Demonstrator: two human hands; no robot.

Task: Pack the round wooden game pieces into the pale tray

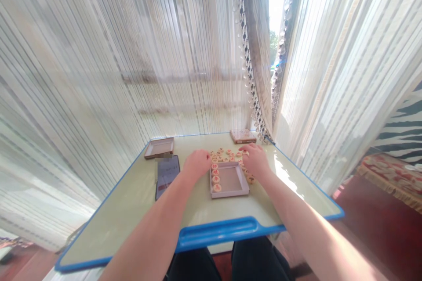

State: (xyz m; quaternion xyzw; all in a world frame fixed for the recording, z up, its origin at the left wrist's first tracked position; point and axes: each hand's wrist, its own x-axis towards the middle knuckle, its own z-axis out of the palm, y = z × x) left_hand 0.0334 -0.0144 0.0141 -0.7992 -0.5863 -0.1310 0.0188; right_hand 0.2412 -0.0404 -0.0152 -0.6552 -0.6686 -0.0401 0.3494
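Observation:
A shallow open box [245, 188] lies on the table in front of me. Several round Chinese chess pieces [216, 179] with red characters form a column along its left inner side. My left hand [198, 163] is by the box's far left corner, its fingers curled together; whatever they hold is hidden. Beyond the box and along its right side lie loose Chinese chess pieces [226, 159], spread over the tabletop. My right hand [254, 158] is over the right part of these, thumb and forefinger closed around a Chinese chess piece [245, 153].
The pale table [132, 219] has a blue rim with a moulded tray [219, 232] at the near edge. A phone [168, 175] lies left of my left hand. Behind it sits another shallow box [160, 147]; a flat printed box [243, 136] stands far right. String curtains [184, 52] hang behind.

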